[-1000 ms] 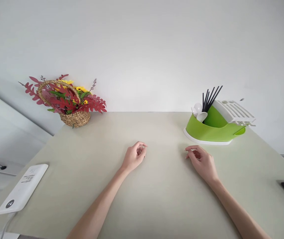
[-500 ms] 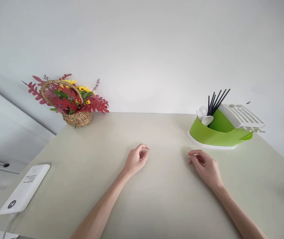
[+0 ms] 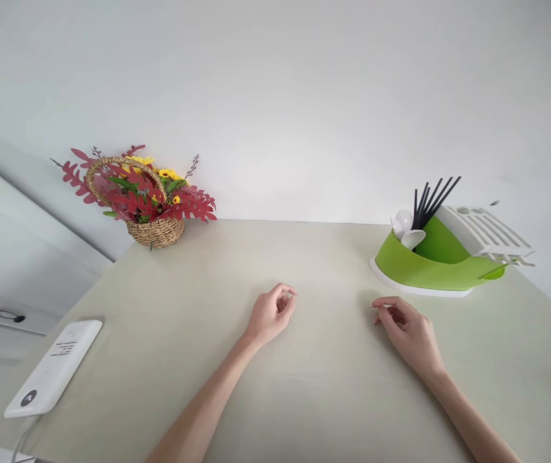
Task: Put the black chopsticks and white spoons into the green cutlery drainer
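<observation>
My left hand point(image 3: 270, 315) rests on the pale table near its middle, fingers loosely curled, a gap showing between thumb and forefinger. Nothing is held in it. To the right lies my right hand point(image 3: 409, 331), also half curled and holding nothing, its thumb a little apart from the fingers. Just beyond it stands a green utensil holder point(image 3: 429, 271) with a white base and a white slotted rack point(image 3: 490, 230) on its right part. Several black chopsticks point(image 3: 432, 204) and white spoons point(image 3: 413, 239) stand in the holder's left part.
A wicker basket point(image 3: 159, 233) of red leaves and yellow flowers stands at the back left, by the wall. At the left edge lies a white power strip point(image 3: 56, 370) with a cable. Beyond that edge is a white cabinet with a black handle point(image 3: 0, 314).
The whole view has shifted slightly, so the table's things appear a little further right and lower. Both hands keep nearly the same pose and place on the table.
</observation>
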The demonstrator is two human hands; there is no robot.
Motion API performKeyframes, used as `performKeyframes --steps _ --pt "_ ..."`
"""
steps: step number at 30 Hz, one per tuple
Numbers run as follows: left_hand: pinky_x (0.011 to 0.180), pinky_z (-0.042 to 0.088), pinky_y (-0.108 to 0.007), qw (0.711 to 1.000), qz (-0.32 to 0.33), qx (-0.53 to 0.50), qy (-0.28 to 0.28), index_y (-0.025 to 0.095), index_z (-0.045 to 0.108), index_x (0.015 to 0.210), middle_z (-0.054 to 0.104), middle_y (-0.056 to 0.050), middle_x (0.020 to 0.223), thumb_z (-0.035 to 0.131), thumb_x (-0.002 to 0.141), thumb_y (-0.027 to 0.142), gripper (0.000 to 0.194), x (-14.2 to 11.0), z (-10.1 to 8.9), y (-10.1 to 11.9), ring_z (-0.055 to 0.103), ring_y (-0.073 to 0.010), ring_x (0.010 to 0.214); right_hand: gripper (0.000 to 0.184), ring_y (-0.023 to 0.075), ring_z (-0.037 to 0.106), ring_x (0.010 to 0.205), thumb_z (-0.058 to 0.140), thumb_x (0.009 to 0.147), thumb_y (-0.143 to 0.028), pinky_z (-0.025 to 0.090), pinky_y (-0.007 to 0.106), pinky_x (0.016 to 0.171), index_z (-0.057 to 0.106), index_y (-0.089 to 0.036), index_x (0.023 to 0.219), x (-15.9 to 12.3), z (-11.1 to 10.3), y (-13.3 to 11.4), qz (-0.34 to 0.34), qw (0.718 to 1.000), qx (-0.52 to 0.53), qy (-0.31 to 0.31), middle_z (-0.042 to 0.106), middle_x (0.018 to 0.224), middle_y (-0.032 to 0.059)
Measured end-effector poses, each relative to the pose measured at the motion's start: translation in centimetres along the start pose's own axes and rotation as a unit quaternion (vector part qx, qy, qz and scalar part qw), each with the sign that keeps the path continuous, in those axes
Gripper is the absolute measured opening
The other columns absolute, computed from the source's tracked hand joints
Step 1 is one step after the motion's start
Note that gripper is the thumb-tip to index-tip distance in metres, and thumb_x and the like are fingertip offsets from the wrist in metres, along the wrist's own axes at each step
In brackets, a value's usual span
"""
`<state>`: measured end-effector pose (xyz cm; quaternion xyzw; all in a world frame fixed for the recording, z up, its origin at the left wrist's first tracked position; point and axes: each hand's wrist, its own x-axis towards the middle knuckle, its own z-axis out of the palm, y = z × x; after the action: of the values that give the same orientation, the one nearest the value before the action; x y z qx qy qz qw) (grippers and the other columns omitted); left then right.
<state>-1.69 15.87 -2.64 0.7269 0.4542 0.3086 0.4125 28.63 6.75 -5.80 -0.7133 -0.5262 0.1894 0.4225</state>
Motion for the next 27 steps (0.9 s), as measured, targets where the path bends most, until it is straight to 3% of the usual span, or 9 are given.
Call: performKeyframes --steps 27 --pt "0.059 0.044 -0.026 1.000 0.008 0.021 -0.001 0.024 0.067 0.103 0.062 0.004 0.064 0.053 0.099 0.036 0.019 -0.17 -0.03 0.04 0.054 -0.0136 0.055 0.024 0.0196 0.069 0.067 0.056 0.092 -0.043 0.052 0.030 0.065 0.071 -0.026 0.100 0.07 0.14 0.14 0.010 1.000 0.005 -0.008 0.074 0.075 -0.0003"
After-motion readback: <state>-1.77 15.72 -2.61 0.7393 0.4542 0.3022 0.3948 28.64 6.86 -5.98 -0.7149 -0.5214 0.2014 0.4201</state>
